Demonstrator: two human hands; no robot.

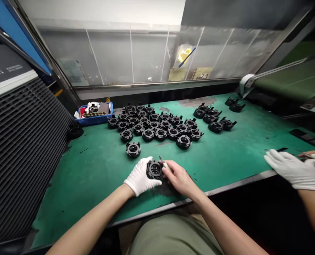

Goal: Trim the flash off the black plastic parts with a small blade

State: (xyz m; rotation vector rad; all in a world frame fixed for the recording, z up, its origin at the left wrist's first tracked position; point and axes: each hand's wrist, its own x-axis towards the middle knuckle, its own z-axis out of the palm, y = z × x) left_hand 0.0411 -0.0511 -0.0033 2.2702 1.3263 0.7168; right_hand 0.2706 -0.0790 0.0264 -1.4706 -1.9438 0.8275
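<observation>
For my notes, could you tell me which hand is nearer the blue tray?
Left. The left hand lies below and right of the blue tray; the right hand is farther right.

Matt black plastic part (154, 169), white cloth glove (left hand (141, 179)), worn green matt table (99, 166)

This is a factory floor, a work station on an assembly line. A green bench mat (99, 166), scuffed and worn pale in spots, runs the length of the bench. Dozens of identical black round parts (157, 124) sit in rows on it, with a smaller batch (213, 118) off to the right. A blue bin (93, 118) of bits stands at the back, a louvred machine (21, 148) on the left, a conveyor belt (287, 81) on the right. A clear screen (146, 56) backs the bench, and a co-worker's gloved hand (295, 170) rests at the next place along.
</observation>
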